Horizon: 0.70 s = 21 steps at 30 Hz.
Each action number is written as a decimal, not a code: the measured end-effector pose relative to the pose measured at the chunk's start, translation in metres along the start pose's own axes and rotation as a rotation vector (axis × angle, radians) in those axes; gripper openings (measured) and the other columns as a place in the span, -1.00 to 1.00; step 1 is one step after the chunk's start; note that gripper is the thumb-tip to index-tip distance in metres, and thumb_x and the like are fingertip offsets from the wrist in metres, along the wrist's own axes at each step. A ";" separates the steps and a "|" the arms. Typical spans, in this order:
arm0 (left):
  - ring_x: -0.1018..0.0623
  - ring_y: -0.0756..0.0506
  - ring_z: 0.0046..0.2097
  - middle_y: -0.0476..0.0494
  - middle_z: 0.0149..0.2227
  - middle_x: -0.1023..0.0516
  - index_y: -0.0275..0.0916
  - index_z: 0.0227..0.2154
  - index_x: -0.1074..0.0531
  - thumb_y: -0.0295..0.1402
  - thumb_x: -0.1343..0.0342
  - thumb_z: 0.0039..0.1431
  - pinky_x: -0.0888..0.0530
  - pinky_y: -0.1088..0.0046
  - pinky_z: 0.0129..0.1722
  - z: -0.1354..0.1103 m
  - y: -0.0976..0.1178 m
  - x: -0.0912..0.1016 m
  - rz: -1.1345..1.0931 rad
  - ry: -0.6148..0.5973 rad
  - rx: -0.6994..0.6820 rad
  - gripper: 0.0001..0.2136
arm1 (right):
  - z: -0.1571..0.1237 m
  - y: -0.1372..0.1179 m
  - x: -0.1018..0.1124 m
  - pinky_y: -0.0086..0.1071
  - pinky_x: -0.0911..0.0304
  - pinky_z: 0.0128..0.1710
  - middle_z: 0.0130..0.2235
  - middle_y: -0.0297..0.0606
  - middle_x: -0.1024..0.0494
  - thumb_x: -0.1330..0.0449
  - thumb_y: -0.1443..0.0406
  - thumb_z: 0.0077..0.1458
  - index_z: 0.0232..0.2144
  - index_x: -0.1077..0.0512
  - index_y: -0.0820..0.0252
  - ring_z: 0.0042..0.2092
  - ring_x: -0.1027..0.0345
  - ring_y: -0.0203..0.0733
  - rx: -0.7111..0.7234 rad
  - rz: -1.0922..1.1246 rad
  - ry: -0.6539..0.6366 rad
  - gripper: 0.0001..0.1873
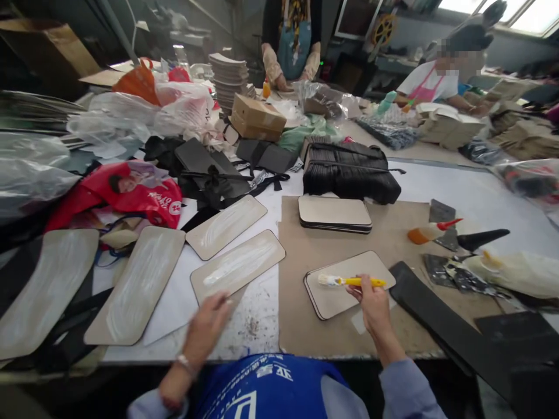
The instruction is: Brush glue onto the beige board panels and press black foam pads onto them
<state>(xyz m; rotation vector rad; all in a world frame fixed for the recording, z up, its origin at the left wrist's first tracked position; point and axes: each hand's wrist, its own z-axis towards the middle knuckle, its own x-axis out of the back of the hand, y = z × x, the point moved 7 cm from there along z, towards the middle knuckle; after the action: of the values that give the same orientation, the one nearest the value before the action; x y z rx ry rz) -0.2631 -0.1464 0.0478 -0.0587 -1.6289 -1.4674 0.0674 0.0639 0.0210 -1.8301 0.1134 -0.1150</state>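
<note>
My right hand (374, 304) is closed around the yellow handle of a paintbrush (349, 281). Its whitish bristles are over a beige rounded panel (371, 265) with dark edges, which lies on at least one more. My left hand (208, 326), slightly blurred, has its fingers loosely extended beside the near edge of another beige panel (262, 253) streaked with wet white; nothing shows in its grasp. Behind that lies a smaller-looking streaked panel (236, 224). Two more streaked panels, one near left (140, 279) and one far left (52, 285), lie at an angle.
A short stack of beige panels (335, 210) sits on brown cardboard (297, 331), with a strapped black bundle (349, 169) behind. To the right are an orange bottle with a red nozzle (425, 234) and a long black strip (430, 302). Two people work across the table.
</note>
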 end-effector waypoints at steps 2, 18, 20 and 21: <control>-0.52 -0.03 -0.26 -0.07 -0.30 -0.54 -0.17 -0.25 -0.44 -0.33 0.06 0.14 -0.50 0.44 -0.21 -0.012 0.048 -0.068 0.020 -0.235 -0.249 -0.80 | 0.006 0.010 -0.005 -0.43 -0.42 -0.50 -0.44 -0.32 -0.44 -0.27 -0.09 -0.29 -0.41 -0.35 0.30 -0.47 -0.35 -0.32 -0.030 -0.003 -0.037 -0.43; -0.34 -0.23 0.08 -0.21 0.00 -0.43 -0.21 -0.15 -0.40 -0.44 -0.07 0.04 -0.41 0.11 0.01 -0.049 0.100 -0.226 0.417 -0.457 -0.549 -0.73 | 0.126 -0.021 0.098 -0.32 -0.32 -0.43 -0.45 -0.19 -0.47 0.02 -0.17 -0.05 -0.35 -0.36 0.26 -0.46 -0.40 -0.17 0.269 -0.495 0.010 -0.40; -0.35 -0.22 0.08 -0.21 -0.01 -0.43 -0.22 -0.16 -0.41 -0.47 -0.06 0.03 -0.43 0.13 -0.01 -0.049 0.103 -0.226 0.431 -0.418 -0.548 -0.74 | 0.143 -0.034 0.106 -0.30 -0.29 -0.39 -0.47 -0.19 -0.47 0.06 -0.13 0.02 -0.36 -0.37 0.26 -0.46 -0.39 -0.15 0.347 -0.625 0.028 -0.43; -0.36 -0.22 0.07 -0.21 -0.01 -0.44 -0.22 -0.17 -0.41 -0.48 -0.05 0.02 -0.44 0.14 -0.02 -0.050 0.105 -0.226 0.438 -0.401 -0.544 -0.74 | 0.148 -0.042 0.107 -0.28 -0.28 -0.37 -0.47 -0.18 -0.47 0.07 -0.10 0.05 -0.36 -0.38 0.26 -0.45 -0.39 -0.14 0.410 -0.686 0.034 -0.45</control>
<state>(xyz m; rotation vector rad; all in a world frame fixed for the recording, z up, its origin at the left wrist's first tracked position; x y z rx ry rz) -0.0426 -0.0406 -0.0212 -1.0064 -1.3445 -1.5613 0.1943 0.2016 0.0255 -1.3895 -0.4875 -0.6046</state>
